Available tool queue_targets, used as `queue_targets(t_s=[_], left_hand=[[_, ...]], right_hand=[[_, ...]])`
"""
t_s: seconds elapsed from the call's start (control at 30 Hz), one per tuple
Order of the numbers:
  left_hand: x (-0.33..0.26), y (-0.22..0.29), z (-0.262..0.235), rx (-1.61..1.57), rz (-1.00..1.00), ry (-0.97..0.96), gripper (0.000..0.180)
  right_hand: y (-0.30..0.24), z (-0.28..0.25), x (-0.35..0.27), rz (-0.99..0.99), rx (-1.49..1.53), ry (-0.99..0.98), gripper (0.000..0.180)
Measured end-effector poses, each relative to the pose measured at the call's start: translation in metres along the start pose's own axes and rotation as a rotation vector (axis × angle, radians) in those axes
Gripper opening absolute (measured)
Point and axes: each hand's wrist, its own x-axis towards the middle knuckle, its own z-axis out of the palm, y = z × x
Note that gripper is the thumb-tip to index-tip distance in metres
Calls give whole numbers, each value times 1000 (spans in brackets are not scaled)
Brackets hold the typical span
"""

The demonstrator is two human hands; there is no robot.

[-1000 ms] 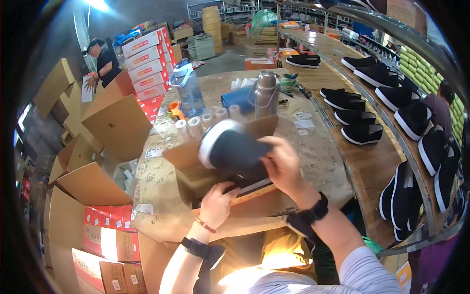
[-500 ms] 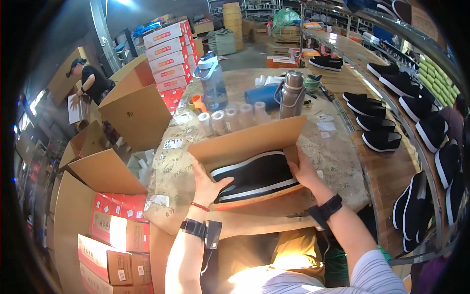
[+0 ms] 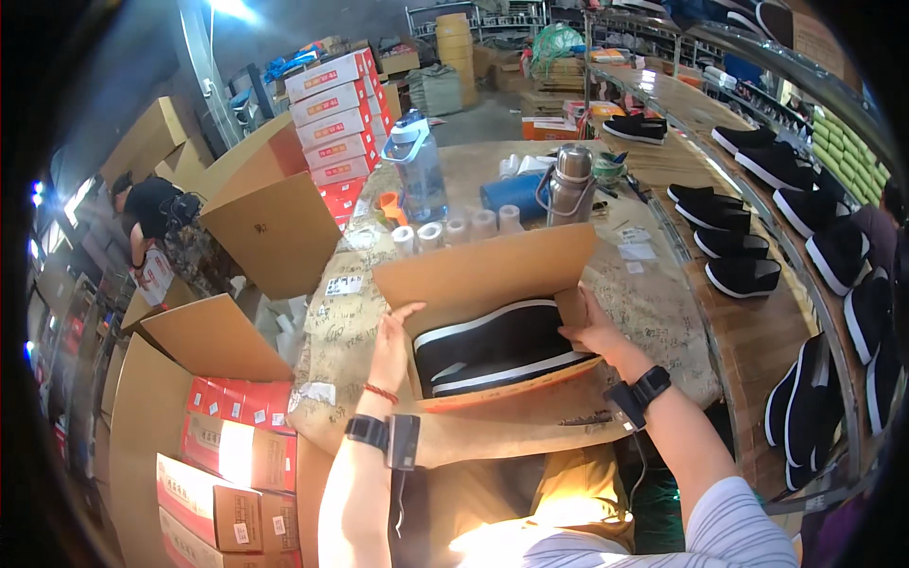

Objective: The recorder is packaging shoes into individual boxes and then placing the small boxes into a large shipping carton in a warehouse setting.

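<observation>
An open cardboard shoebox (image 3: 492, 260) rests near the front edge of the table, its lid raised on the far side. Inside lies a pair of black slip-on shoes (image 3: 497, 346) with white sole edges. My left hand (image 3: 390, 343) is closed on the left end of the box, fingertips at the corner by the lid. At the opposite end, my right hand (image 3: 598, 329) grips the side flap, with its thumb on the inner side near the shoes. Part of each hand's fingers is hidden behind the cardboard.
Beyond the box stand clear plastic rolls (image 3: 456, 230), a large water bottle (image 3: 415, 170) and a steel flask (image 3: 571, 185). A carton of red shoeboxes (image 3: 237, 450) sits left; shelves with black shoes (image 3: 743, 277) run along the right. A co-worker (image 3: 161, 222) bends over cartons.
My left thumb has come off the shoes, and that hand now holds the box's left end by the lid. My right hand stays on its flap. The co-worker has bent lower.
</observation>
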Motion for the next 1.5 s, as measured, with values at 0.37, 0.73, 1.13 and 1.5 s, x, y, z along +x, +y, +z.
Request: queue_targets(t_s=[0.37,0.73,1.13,1.5], left_hand=[[-36,-40,-4,534,154,177,37],[-26,60,11,1183,283,-519,86],[-63,67,22,958,397,-358,79],[-192,78,-1,-432,-382,610,91]], right_hand=[[6,-25,4,221,108,24,71],[-69,-8,-2,-463,-1166,-478,108],[34,0,-22,-205,235,275,73],[-41,126,-113,439,1104,-395,65]])
